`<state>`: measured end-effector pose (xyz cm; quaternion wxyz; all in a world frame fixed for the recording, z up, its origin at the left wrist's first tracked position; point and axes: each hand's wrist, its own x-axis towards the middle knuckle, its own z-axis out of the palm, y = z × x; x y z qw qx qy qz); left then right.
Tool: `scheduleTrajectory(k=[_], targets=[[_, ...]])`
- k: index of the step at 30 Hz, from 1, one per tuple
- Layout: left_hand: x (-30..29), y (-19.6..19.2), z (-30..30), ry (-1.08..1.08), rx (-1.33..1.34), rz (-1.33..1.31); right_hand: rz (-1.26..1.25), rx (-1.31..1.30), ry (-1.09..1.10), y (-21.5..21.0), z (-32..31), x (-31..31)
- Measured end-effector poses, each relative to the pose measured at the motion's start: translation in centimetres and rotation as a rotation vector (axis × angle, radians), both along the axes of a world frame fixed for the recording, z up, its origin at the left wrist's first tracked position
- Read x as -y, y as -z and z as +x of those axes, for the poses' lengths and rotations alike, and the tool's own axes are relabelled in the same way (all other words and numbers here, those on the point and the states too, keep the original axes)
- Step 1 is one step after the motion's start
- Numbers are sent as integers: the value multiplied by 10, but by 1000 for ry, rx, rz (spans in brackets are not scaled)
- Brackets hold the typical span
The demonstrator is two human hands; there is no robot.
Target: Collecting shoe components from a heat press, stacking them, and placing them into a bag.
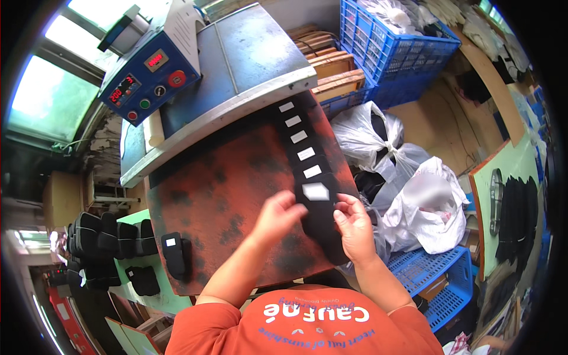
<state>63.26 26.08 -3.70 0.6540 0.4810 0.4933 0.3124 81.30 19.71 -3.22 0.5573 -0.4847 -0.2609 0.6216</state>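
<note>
- Your left hand (279,213) sits at the centre of the rust-red bench (219,195); its grip is pinched together, fingertips pressing the near edge of the white hexagonal label (315,191)
- Your right hand (353,223) is just at 3 o'clock of the left; its fingers curl around the right edge of the long black strip (316,177), thumb on top, nipping the fabric
- That strip runs from 12 o'clock down to your hands; the hexagonal label lies on it between your two hands, just at 12 o'clock of them
- Five smaller white labels (299,136) sit in a row on the strip toward 12 o'clock
- A blue press machine (160,65) stands at 11 o'clock; white plastic bags (414,204) at 3 o'clock; a black pad (173,253) with a white tag at 8 o'clock
</note>
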Motion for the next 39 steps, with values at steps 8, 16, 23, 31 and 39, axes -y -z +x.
scheduleTrajectory(k=[8,16,23,31,39], targets=[[-162,52,-107,-501,-325,169,71,-76,-245,1,-25,-8],[-182,91,-126,-501,-769,482,-61,-38,-383,3,-46,8],[-114,39,-121,-535,-841,641,-54,-7,-427,-4,-84,14],[112,-4,-306,-876,-1261,334,-129,-46,-845,24,-220,34],[156,17,-296,-872,101,32,-262,-481,-655,37,-346,37]])
